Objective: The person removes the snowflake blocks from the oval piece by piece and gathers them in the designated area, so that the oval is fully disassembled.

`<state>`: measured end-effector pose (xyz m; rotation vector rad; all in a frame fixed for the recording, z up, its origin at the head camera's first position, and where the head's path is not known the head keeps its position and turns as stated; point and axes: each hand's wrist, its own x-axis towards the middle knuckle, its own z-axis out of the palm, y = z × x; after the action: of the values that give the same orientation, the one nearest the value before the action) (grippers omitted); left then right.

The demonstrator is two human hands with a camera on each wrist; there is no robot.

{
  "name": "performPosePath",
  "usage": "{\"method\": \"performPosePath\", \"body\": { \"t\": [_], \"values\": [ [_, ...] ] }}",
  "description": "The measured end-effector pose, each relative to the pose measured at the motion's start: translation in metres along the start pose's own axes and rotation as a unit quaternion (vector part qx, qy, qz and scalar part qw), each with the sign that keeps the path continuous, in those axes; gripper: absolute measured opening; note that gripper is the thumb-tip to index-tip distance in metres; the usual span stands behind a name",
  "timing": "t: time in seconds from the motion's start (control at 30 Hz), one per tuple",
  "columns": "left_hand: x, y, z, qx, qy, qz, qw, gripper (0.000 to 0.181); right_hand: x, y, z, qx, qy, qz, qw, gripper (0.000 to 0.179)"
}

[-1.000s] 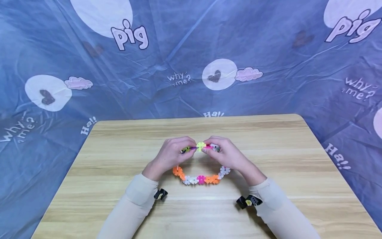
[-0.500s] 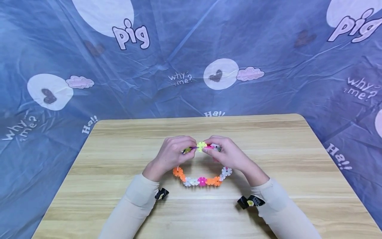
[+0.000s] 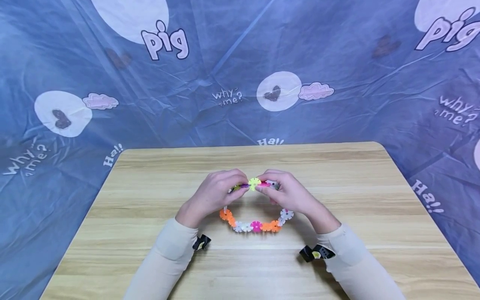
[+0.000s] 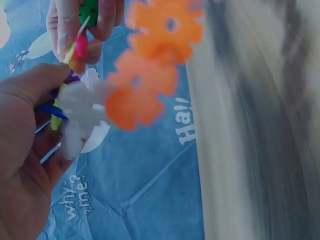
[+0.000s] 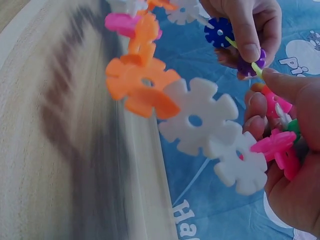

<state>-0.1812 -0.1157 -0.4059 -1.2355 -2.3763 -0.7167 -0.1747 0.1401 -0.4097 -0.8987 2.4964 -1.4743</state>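
A chain of plastic snowflake discs, slotted together, hangs as a loop between both hands. My left hand [image 3: 213,193] pinches its upper left part, thumb over a purple disc [image 5: 247,68]. From the other side, my right hand [image 3: 288,192] grips the upper right part, near a pink disc [image 5: 276,103] and a green one [image 5: 294,129]. Between the fingertips a yellow disc [image 3: 254,183] stands facing the head camera. The lower span holds orange discs [image 4: 142,80], white discs [image 5: 197,116] and a magenta disc [image 3: 256,226]. Fingers hide part of the chain.
Beneath the hands is a wood-grain table [image 3: 180,266], with shadows on it in the wrist views. A blue printed cloth [image 3: 210,54] hangs behind its far edge. Black wrist cameras, such as the right one [image 3: 316,253], sit at the sleeve cuffs.
Both hands keep their hold on the chain and stay nearly in place. The loop's lower span has shifted slightly to the right in the head view, which itself moves a little.
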Motion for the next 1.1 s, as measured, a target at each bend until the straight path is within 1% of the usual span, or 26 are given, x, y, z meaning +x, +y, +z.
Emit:
{"method": "performPosePath", "body": {
  "t": [0.1, 0.2, 0.4, 0.57, 0.7, 0.97, 1.1],
  "values": [
    [0.0005, 0.0019, -0.0018, 0.016, -0.002, 0.0, 0.9999, 0.009, 0.0, -0.0002, 0.0001, -0.003, 0.001, -0.006, 1.0, 0.021],
    [0.0006, 0.0029, -0.0026, 0.024, 0.005, 0.005, 0.9997, 0.01, -0.0004, 0.0002, -0.0002, -0.002, 0.001, -0.006, 1.0, 0.021],
    [0.0012, 0.0028, -0.0027, 0.014, 0.027, 0.024, 0.9993, 0.01, -0.0008, -0.0009, -0.0009, 0.004, -0.003, -0.011, 0.9999, 0.021],
    [0.0019, 0.003, -0.003, 0.005, 0.035, 0.03, 0.9989, 0.01, -0.0012, -0.001, -0.0016, 0.014, -0.005, -0.007, 0.9999, 0.021],
    [0.0015, 0.0028, -0.0031, 0.008, 0.042, 0.034, 0.9985, 0.009, -0.0009, -0.001, -0.0017, 0.014, -0.003, -0.005, 0.9999, 0.021],
    [0.0002, 0.0019, -0.0005, 0.013, 0.067, 0.049, 0.9965, 0.011, -0.0002, -0.001, -0.0009, 0.015, 0.003, -0.01, 0.9998, 0.021],
    [0.0003, 0.0023, -0.0007, 0.023, 0.069, 0.053, 0.996, 0.009, -0.0005, -0.0008, -0.001, 0.016, 0.003, -0.01, 0.9998, 0.022]
  ]
}}
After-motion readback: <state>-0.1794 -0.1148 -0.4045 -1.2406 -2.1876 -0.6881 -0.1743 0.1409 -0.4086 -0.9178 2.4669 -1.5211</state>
